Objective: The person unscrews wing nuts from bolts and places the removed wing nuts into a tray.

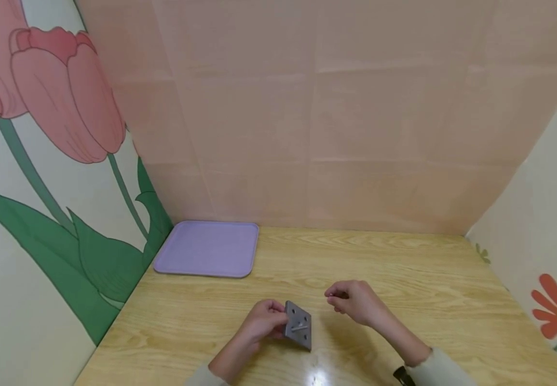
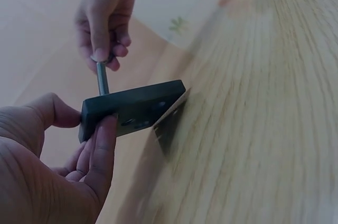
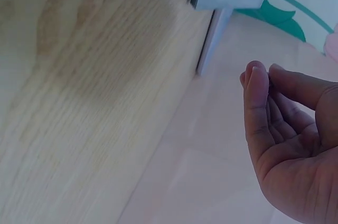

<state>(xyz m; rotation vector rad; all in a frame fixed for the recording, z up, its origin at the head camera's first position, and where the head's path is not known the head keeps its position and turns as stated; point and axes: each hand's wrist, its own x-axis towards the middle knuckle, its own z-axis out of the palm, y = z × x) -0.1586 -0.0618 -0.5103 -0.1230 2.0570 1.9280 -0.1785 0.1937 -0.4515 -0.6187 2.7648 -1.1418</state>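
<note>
My left hand [image 1: 265, 321] grips a square grey metal plate [image 1: 299, 316] by one edge, thumb on one face and fingers on the other. The plate is tilted above the table and has several round holes. A threaded bolt [image 2: 102, 78] sticks out of its face, toward the right hand. To the right, apart from the plate in the head view, my right hand [image 1: 359, 303] has thumb and index fingertips pinched together. Between those fingertips [image 3: 257, 78] a sliver of a small dark piece shows in the right wrist view; its kind is hidden.
A purple tray [image 1: 206, 249] lies at the back left of the wood-grain table [image 1: 384, 262]. Behind the table hangs a pinkish-brown covering [image 1: 355, 123]. Flower-painted walls [image 1: 37, 214] stand at both sides. A black object [image 1: 403, 376] is at the right sleeve.
</note>
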